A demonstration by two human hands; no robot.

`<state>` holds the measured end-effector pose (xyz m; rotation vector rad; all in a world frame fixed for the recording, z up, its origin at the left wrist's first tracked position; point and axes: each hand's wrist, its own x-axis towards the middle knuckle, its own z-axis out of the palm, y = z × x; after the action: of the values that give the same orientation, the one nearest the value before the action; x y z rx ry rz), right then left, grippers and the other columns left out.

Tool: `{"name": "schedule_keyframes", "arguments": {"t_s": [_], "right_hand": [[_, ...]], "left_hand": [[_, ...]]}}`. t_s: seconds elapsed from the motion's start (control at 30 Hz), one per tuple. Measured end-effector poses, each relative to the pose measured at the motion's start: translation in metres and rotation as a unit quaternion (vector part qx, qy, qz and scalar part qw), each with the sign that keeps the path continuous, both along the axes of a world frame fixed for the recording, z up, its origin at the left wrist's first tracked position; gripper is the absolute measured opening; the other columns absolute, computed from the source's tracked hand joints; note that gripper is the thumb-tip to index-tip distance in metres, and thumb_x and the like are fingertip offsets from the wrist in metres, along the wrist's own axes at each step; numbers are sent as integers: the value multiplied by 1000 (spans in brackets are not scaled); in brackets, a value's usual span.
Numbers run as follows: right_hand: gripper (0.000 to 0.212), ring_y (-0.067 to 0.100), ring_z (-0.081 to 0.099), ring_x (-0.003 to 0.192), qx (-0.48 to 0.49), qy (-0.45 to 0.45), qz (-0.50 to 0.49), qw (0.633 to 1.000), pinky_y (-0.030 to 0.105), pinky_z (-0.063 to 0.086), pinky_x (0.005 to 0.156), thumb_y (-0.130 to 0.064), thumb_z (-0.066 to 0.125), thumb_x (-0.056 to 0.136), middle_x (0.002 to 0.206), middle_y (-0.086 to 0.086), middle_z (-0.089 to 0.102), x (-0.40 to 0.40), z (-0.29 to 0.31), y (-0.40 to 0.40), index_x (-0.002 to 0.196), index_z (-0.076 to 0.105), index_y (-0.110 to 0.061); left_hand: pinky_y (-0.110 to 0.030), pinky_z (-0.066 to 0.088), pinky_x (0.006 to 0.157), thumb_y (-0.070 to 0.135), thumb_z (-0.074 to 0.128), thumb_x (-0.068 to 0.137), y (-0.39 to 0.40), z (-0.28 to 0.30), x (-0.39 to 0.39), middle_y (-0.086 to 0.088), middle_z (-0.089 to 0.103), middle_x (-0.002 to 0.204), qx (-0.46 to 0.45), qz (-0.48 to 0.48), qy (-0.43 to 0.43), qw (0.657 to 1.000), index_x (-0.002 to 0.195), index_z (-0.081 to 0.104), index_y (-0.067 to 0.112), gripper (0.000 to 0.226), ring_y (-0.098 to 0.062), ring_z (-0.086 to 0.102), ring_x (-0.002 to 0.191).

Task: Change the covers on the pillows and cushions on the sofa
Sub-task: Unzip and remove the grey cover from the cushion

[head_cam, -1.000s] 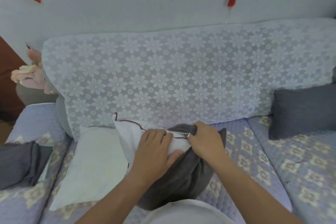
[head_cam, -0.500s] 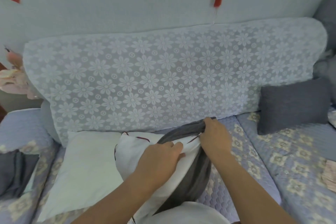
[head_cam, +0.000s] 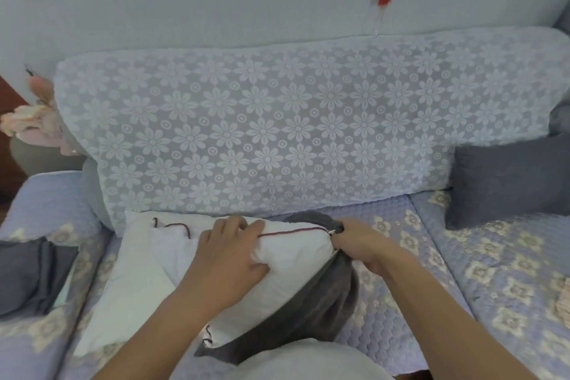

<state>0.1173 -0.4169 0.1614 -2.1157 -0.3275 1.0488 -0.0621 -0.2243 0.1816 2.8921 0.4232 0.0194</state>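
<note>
The left hand [head_cam: 229, 259] gripped the white pillow insert [head_cam: 290, 259], fingers curled into it, while the right hand [head_cam: 359, 241] pinched the dark grey cover [head_cam: 320, 305] at the insert's corner.

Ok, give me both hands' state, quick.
Left hand: fingers grip the white pillow.
Right hand: fingers pinch the grey cover at the pillow's corner.
</note>
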Motion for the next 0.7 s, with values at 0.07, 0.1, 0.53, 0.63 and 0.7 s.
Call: {"name": "schedule_keyframes", "arguments": {"t_s": [0.07,0.1,0.53,0.63,0.7], "right_hand": [[11,23,70,84,5,-22,21,1000,29,50,69,-18,65,81,85,4,75,-16,2,18,86,73,-12],[8,22,68,80,9,-28,25,999,28,48,65,-15,64,79,81,5,73,-24,4,26,82,71,-11],[18,32,65,86,-125,-5,-141,982,37,54,73,-4,58,87,94,18,68,2,-73,-9,103,66,-4],[19,25,60,76,-211,-53,-98,971,38,52,70,-10,56,91,87,13,62,4,-79,-36,107,60,-1],[40,23,57,87,-175,-41,-66,982,37,50,76,-8,59,91,107,11,62,4,-67,-37,130,54,-7]], "left_hand": [[-36,32,110,60,55,85,-17,3,4,9,39,144,-19,-29,14,999,151,31,37,74,-18,37,134],[-38,36,108,68,50,85,-26,1,5,8,45,139,-13,-29,-1,999,147,37,35,71,-17,42,129],[-32,46,44,49,31,105,-9,-7,-21,-2,56,54,56,49,-224,972,64,51,20,54,-30,57,45],[-36,49,51,51,34,101,17,22,-13,-5,57,55,27,87,-250,964,64,43,21,48,-33,58,51],[-36,45,53,56,30,101,27,29,-4,0,53,55,7,73,-242,967,66,36,24,48,-32,55,54]]}}
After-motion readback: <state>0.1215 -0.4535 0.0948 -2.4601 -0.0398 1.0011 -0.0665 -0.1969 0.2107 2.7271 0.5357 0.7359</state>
